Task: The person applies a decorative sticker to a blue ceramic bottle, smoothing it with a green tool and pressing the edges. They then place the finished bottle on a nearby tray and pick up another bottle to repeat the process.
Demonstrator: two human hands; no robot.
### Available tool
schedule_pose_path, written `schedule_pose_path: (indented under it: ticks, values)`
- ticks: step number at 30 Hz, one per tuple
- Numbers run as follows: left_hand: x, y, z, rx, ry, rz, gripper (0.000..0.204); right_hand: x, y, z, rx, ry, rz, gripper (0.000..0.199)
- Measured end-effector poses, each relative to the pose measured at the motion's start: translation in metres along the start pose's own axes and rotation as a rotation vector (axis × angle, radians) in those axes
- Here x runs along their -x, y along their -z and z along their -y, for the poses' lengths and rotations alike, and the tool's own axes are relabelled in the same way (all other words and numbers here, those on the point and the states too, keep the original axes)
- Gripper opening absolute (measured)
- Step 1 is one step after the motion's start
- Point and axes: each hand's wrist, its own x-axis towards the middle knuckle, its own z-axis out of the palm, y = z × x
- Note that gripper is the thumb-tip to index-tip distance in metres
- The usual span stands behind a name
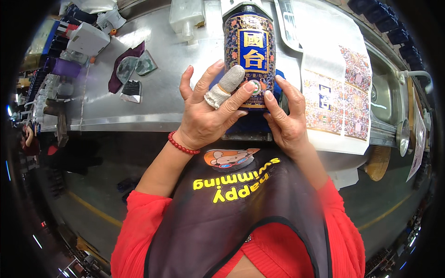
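Note:
A dark blue cylindrical bottle (249, 51) with a gold-patterned label lies lengthwise on a blue cloth (252, 121) on the steel worktable (162, 88). My left hand (208, 113) rests against its near left side, fingers spread, the index finger wrapped in a white fabric cot and pressing on the label; a red bead bracelet circles that wrist. At the bottle's near right side is my right hand (285, 120), thumb and fingers touching its lower edge.
Printed label sheets (340, 92) lie on white paper to the right, beside a steel sink (384, 92). A maroon cloth (123, 65), foil pieces (132, 90), a white box (88, 39) and a purple container (65, 67) sit at the left. A white plastic jug (185, 16) stands behind.

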Motion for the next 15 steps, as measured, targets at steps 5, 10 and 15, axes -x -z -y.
schedule_pose_path:
  ticks: [5, 10, 15]
  values:
    - [0.0, -0.001, 0.001, 0.013, 0.004, -0.002, 0.041, 0.0, -0.001, -0.001, 0.013, 0.008, -0.026, 0.061]
    - [0.001, 0.002, 0.003, -0.008, -0.031, 0.008, 0.043, 0.001, 0.001, 0.0, -0.016, -0.008, 0.018, 0.063]
    - [-0.014, 0.011, 0.012, 0.266, 0.12, -0.01, 0.054, -0.02, 0.016, -0.003, -0.109, -0.051, -0.037, 0.049]
